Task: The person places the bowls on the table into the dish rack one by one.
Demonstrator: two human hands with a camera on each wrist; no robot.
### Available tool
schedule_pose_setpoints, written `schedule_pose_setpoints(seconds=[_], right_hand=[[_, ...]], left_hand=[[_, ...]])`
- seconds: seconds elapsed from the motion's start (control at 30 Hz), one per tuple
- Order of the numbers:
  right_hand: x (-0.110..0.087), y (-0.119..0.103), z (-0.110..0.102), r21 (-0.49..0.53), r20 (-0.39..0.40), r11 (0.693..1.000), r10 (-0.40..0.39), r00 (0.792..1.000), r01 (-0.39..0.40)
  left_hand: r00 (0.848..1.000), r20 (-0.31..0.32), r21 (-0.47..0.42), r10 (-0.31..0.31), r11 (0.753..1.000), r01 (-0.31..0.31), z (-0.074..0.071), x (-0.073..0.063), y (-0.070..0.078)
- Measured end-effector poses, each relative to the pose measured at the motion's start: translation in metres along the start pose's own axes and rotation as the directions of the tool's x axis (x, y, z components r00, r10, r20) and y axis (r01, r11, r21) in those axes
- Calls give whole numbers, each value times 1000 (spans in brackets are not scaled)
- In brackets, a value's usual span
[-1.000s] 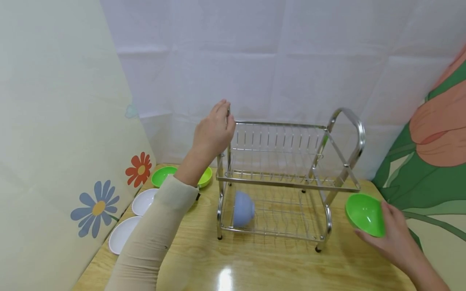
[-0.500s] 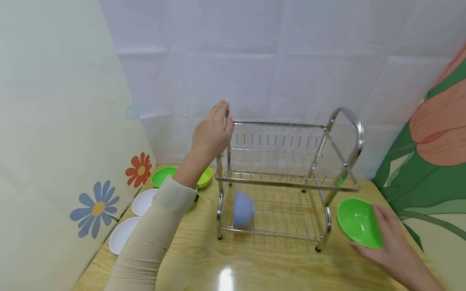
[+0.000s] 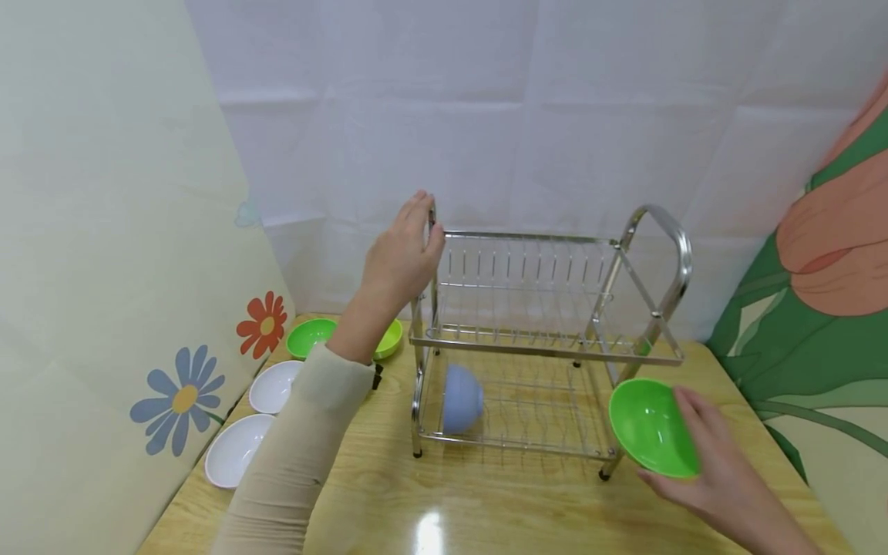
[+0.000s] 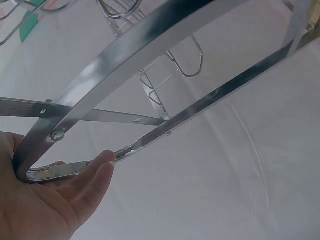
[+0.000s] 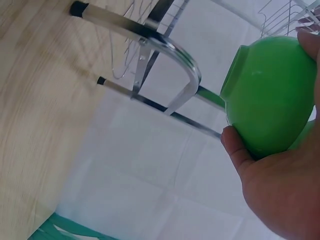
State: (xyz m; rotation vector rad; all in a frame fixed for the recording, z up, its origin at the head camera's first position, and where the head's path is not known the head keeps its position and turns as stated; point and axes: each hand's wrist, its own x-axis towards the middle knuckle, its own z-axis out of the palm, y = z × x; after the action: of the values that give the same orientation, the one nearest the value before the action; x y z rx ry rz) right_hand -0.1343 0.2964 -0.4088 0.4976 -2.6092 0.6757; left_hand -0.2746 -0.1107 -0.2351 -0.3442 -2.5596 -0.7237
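Observation:
A green bowl (image 3: 652, 428) is tilted beside the right end of a two-tier metal dish rack (image 3: 541, 351), its hollow facing up and left. My right hand (image 3: 714, 478) grips it by the side, thumb below and fingers on the far side. The right wrist view shows the bowl's outside and foot ring (image 5: 232, 75), with rack legs behind. My left hand (image 3: 402, 258) holds the top of the rack's left side frame. In the left wrist view its fingers lie around the curved bar (image 4: 37, 145). A light blue bowl (image 3: 461, 401) stands on edge at the left of the lower tier.
Along the table's left edge sit two white bowls (image 3: 236, 451), another green bowl (image 3: 308, 338) and a yellow-green one (image 3: 390, 339), partly behind my left arm. White cloth (image 3: 527, 116) hangs behind the rack; flowered panels (image 3: 832, 270) flank the wooden table (image 3: 513, 501).
My right hand has carried the green bowl leftward and slightly down, closer to the rack's right front leg. My left hand stays at the rack's top left.

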Motion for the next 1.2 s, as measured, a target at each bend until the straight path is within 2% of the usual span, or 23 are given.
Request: schedule_pose_setpoints(seconds=[0.27, 0.57, 0.67, 0.77, 0.87, 1.0, 1.1, 1.2], right_hand=[[6, -20, 9, 25, 54, 1000, 2, 999, -3], [20, -40, 21, 59, 29, 995, -87, 996, 85], [25, -44, 24, 80, 55, 994, -86, 995, 81], [28, -48, 28, 92, 81, 993, -84, 993, 76], [31, -52, 32, 87, 102, 994, -77, 992, 68], [35, -58, 37, 83, 107, 994, -78, 991, 69], [38, -62, 41, 94, 94, 991, -104, 990, 95], [40, -65, 45, 105, 92, 988, -121, 988, 111]], left_hand=[[1000, 15, -73, 6, 997, -5, 0, -1, -2], [1000, -17, -213, -23, 977, 19, -2, -5, -14], [998, -56, -211, -24, 977, 11, -3, -12, -17], [992, -126, -170, 7, 985, -29, -6, -24, -17], [977, -199, -103, 72, 990, -94, -11, -39, -15], [945, -262, -9, 194, 979, -203, -15, -59, -9], [919, -263, 49, 295, 955, -293, -15, -75, -4], [872, -233, 116, 430, 903, -414, -13, -93, 1]])
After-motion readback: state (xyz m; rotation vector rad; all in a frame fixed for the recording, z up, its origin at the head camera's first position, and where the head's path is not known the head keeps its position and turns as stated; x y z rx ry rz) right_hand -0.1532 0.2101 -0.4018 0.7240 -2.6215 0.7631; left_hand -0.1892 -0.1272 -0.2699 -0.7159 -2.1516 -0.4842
